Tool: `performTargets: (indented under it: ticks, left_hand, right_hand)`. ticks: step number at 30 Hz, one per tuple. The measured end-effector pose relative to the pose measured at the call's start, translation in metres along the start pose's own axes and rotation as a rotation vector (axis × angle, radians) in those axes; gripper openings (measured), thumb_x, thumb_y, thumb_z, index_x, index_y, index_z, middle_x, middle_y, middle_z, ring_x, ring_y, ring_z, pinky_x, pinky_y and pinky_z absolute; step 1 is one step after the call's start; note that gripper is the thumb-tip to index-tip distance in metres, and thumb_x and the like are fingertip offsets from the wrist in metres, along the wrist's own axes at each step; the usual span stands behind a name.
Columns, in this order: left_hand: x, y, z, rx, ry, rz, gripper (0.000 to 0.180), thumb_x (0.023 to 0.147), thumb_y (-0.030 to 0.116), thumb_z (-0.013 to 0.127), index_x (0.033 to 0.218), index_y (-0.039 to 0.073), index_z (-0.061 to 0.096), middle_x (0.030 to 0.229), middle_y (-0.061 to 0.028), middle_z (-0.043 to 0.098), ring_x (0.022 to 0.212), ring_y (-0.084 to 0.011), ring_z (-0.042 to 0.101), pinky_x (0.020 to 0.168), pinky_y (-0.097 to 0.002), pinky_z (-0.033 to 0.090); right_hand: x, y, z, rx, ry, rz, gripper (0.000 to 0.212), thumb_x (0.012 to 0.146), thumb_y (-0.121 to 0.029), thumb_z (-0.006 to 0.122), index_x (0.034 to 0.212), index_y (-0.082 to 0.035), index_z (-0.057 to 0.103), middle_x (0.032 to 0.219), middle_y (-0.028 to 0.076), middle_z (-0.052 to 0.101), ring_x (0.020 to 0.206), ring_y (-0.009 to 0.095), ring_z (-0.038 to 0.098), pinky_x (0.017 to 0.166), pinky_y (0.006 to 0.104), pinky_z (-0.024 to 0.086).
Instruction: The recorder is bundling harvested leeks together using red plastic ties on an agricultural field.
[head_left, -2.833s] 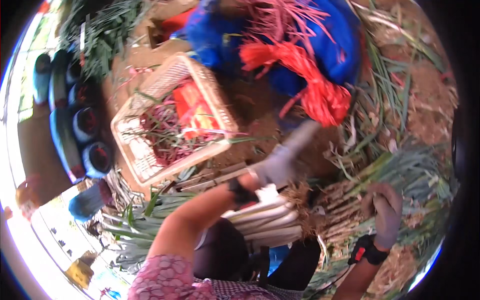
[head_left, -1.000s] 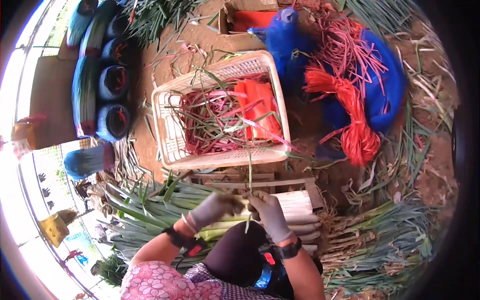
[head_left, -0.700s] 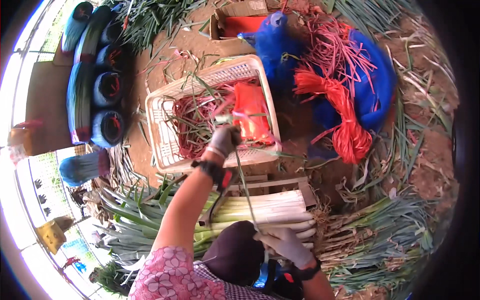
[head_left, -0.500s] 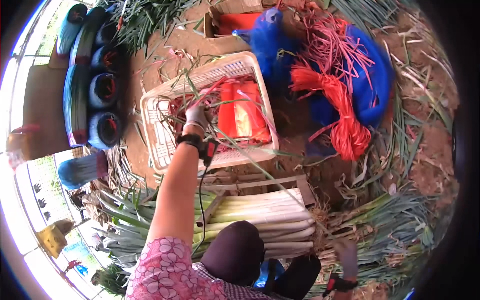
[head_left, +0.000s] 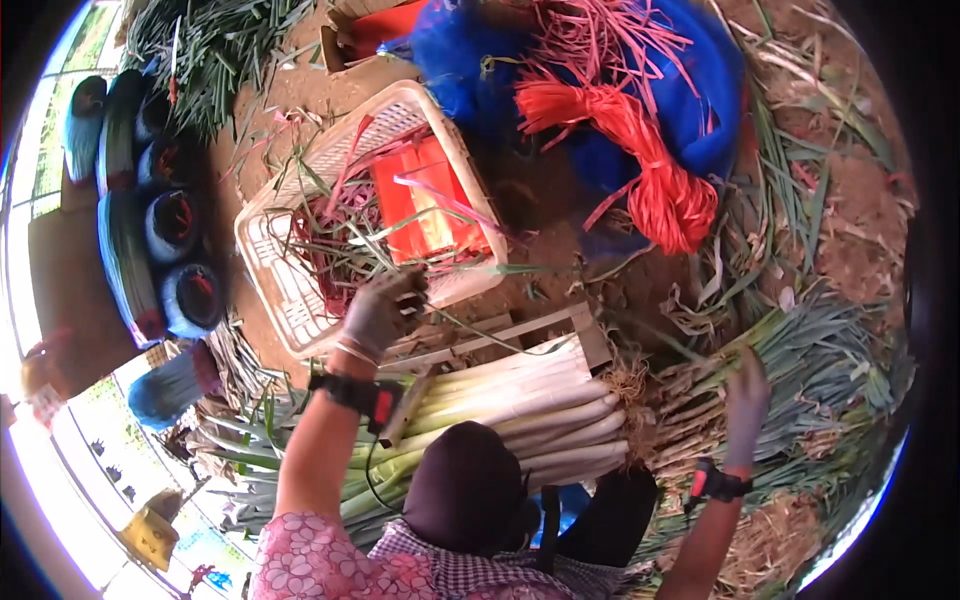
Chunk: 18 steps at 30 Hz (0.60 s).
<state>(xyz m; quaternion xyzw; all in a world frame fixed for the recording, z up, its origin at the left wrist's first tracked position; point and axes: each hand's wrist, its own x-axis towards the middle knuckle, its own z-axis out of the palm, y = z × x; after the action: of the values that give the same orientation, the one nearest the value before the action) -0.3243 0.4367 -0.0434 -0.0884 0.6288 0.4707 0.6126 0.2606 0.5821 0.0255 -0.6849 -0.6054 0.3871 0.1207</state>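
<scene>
My left hand, in a grey glove with a black wrist strap, hovers at the near rim of a white plastic basket, fingers curled. Whether it holds anything I cannot tell; a thin green leaf strip trails to its right. The basket holds red and green trimmings and a red packet. My right hand, also gloved, reaches with fingers spread over a pile of untrimmed green onions and holds nothing. Between my hands, a bundle of cleaned white onion stalks lies on a wooden rack.
A bunch of red strings lies on a blue net bag behind the basket. Dark rolls are stacked at the left. More green onions lie at the top left and beside my left arm. My dark knee is below.
My left hand carried a long strip from the stalk to the basket and has now drawn back to its near rim. My right hand let go of the stalk and swung right to the untrimmed pile.
</scene>
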Motion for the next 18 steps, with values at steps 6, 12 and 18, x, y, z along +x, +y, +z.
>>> performTargets:
  ticks: [6, 12, 18]
  left_hand:
    - [-0.026, -0.053, 0.072, -0.286, -0.263, -0.195, 0.027, 0.111, 0.021, 0.053, 0.127, 0.003, 0.065, 0.114, -0.0096, 0.073, 0.1, -0.0239, 0.072, 0.088, -0.0381, 0.06]
    - [-0.039, -0.054, 0.076, -0.322, -0.265, -0.172, 0.029, 0.112, 0.023, 0.052, 0.129, 0.004, 0.063, 0.116, -0.0104, 0.072, 0.106, -0.0257, 0.071, 0.092, -0.0403, 0.059]
    - [-0.032, -0.05, 0.084, -0.26, -0.23, -0.011, 0.016, 0.106, 0.021, 0.063, 0.113, 0.009, 0.071, 0.109, -0.0045, 0.072, 0.105, -0.023, 0.069, 0.092, -0.0397, 0.055]
  right_hand:
    - [-0.025, -0.162, 0.189, 0.174, -0.535, -0.665, 0.088, 0.078, -0.019, 0.088, 0.153, -0.005, 0.047, 0.145, 0.022, 0.057, 0.136, 0.04, 0.054, 0.117, 0.0487, 0.039]
    - [-0.052, -0.155, 0.204, 0.351, -0.713, -0.166, 0.034, 0.098, -0.02, 0.073, 0.125, -0.002, 0.066, 0.088, 0.018, 0.073, 0.087, 0.033, 0.074, 0.075, 0.044, 0.056]
    - [-0.036, -0.121, 0.082, 0.316, -0.588, 0.015, 0.021, 0.099, -0.011, 0.067, 0.116, 0.0, 0.075, 0.079, 0.008, 0.073, 0.07, 0.01, 0.068, 0.064, 0.0291, 0.053]
